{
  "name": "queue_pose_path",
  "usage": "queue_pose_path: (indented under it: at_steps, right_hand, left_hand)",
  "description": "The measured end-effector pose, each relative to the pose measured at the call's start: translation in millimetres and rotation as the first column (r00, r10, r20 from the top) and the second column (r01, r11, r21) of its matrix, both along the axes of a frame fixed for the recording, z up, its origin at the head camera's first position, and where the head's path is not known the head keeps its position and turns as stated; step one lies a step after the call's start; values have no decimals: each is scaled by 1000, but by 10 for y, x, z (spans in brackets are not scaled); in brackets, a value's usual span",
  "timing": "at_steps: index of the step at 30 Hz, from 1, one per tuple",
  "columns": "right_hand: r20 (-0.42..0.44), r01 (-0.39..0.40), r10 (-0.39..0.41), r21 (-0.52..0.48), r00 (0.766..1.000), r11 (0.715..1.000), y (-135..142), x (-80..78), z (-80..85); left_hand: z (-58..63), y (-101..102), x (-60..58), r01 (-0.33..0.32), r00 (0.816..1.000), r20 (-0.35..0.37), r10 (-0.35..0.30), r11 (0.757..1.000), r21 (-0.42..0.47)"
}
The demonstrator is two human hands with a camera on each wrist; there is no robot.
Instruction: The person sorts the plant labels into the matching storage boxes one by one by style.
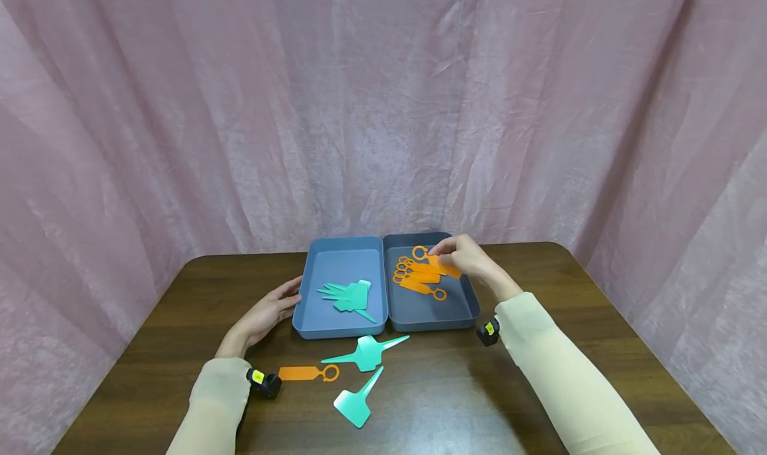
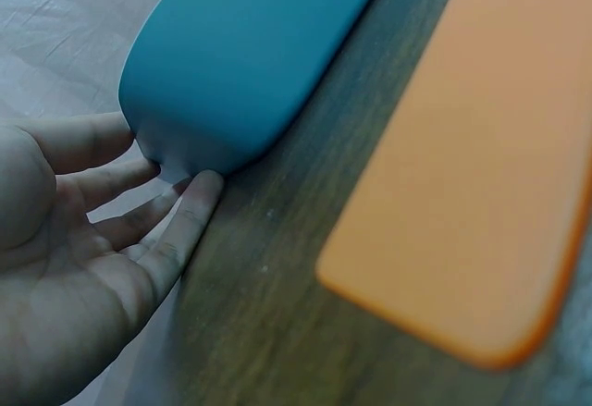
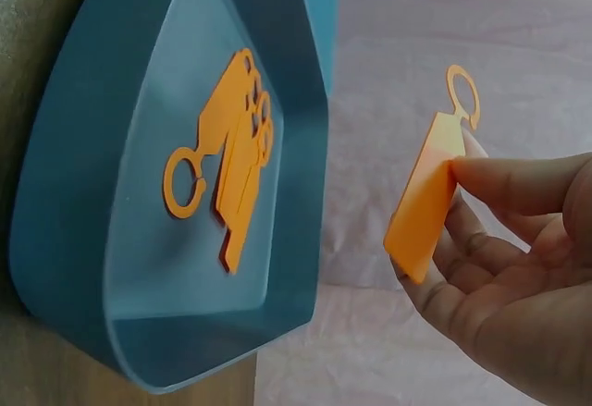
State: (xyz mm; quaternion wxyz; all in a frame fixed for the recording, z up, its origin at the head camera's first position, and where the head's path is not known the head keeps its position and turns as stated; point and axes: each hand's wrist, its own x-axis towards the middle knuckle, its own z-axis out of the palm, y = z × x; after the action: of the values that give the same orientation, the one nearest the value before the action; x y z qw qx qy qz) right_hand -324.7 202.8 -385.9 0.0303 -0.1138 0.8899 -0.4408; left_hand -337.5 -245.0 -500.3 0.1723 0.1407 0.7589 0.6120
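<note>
My right hand (image 1: 466, 255) pinches an orange ring-ended plant tag (image 3: 427, 198) between thumb and fingers, above the dark grey tray (image 1: 431, 320). Inside that tray lies a pile of orange tags (image 1: 419, 273) of the same shape, their rings mostly toward the left. At the left, my left hand (image 1: 269, 312) rests its straight fingers against the outer side of the blue tray (image 1: 341, 255); the left wrist view shows the fingertips at its lower corner (image 2: 199, 147). Several green T-shaped plant tags (image 1: 352, 295) lie overlapped in the blue tray.
Before the trays on the brown wooden table (image 1: 443, 402) lie green tags (image 1: 367, 354) close together and another green tag (image 1: 353, 407) nearer me. An orange tag (image 1: 299, 373) lies beside my left wrist. A pink curtain (image 1: 383, 108) hangs behind the table.
</note>
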Motion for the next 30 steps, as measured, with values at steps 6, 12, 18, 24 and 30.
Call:
queue_pose_path:
  at_steps: [6,12,18,24,30]
  right_hand:
    - [-61,-12,20,124,998,992,-117,-105,54]
    - [-38,-5,12,170,999,985,-181,-214,104]
    - [17,-20,18,156,1000,988,-197,-253,118]
    - [77,-91,74,260,994,961,-160,-293,74]
    - [123,-96,62,295,990,951,-113,-329,23]
  left_hand:
    - [5,8,4,4,1000,0,-4,1000,-11]
    - [-11,36,-1,6,1000,6,-6,1000,4]
    - [-26,83,-17,18,1000,-6,-18,1000,-5]
    - [-40,120,-15,15,1000,4,-15,1000,8]
    - [-24,143,-35,15,1000,7,-15,1000,3]
